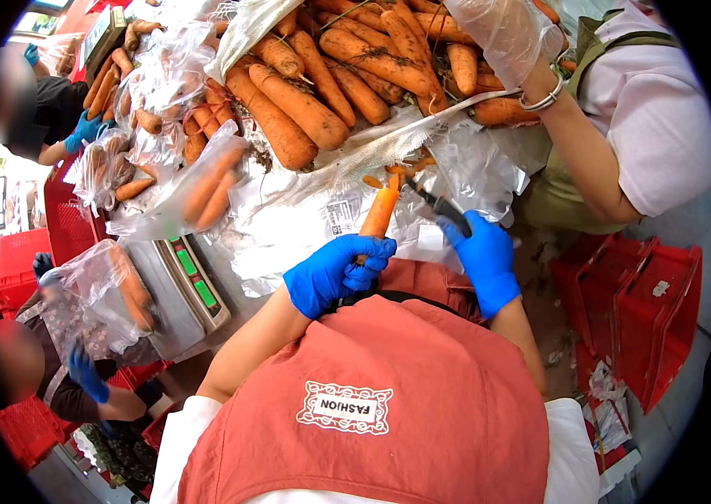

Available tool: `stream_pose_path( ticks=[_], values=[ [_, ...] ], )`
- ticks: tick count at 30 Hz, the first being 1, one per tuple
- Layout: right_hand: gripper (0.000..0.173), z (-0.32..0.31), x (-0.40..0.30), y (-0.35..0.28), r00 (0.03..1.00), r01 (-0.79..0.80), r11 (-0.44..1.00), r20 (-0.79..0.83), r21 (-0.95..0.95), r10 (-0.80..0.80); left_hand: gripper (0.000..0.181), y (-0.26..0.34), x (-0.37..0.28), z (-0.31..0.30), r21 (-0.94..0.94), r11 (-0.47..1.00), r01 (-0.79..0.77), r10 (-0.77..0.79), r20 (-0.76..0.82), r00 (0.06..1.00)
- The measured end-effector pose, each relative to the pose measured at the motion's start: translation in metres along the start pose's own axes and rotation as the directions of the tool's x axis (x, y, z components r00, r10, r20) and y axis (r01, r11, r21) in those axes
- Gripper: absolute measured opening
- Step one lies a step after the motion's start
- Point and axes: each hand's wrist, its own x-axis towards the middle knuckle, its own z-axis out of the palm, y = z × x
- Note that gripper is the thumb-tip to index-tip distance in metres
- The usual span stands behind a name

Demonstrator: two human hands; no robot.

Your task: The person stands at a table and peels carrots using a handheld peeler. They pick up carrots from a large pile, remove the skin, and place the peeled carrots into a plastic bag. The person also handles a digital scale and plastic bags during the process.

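Note:
My left hand [346, 271], in a blue glove, is closed around the lower end of a carrot [379, 217]. The carrot points away from me, and its far end is cut, with orange pieces beside it. In my blue-gloved right hand [484, 258] is a dark-handled knife [447, 208], its narrow blade reaching towards the carrot's cut end. Just beyond, large soil-marked carrots [302, 116] lie heaped on a white woven sack [355, 167]. Clear plastic bags [475, 164] lie under and beside the knife.
Bagged carrots [214, 189] and a scale with green displays [195, 283] are at the left. Two co-workers in blue gloves are on the left; another, with a plastic-covered hand [506, 38], is at upper right. Red crates [632, 302] stand at the right.

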Motion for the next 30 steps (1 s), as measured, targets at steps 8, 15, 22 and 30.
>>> stream_pose_path(
  ticks=[8, 15, 22, 30],
  values=[
    [0.046, 0.012, -0.017, -0.001, 0.955, 0.266, 0.947, 0.081, 0.180, -0.284, 0.008, -0.001, -0.001, 0.001, -0.003, 1.000, 0.012, -0.012, -0.043, 0.999],
    [0.048, 0.005, 0.000, 0.003, 0.998, -0.025, 0.999, 0.051, -0.034, 0.026, 0.010, 0.000, 0.002, -0.004, -0.037, 0.999, 0.027, -0.028, -0.033, 0.999],
    [0.048, 0.003, -0.016, -0.002, 0.943, 0.253, 0.947, 0.167, 0.196, -0.286, 0.013, 0.000, 0.002, -0.003, -0.064, 0.998, 0.029, -0.031, -0.030, 0.999],
    [0.045, 0.010, -0.007, -0.001, 0.993, 0.121, 0.992, 0.006, -0.043, -0.121, 0.015, 0.002, 0.001, -0.002, -0.084, 0.995, 0.059, -0.060, 0.000, 0.998]
  ],
)
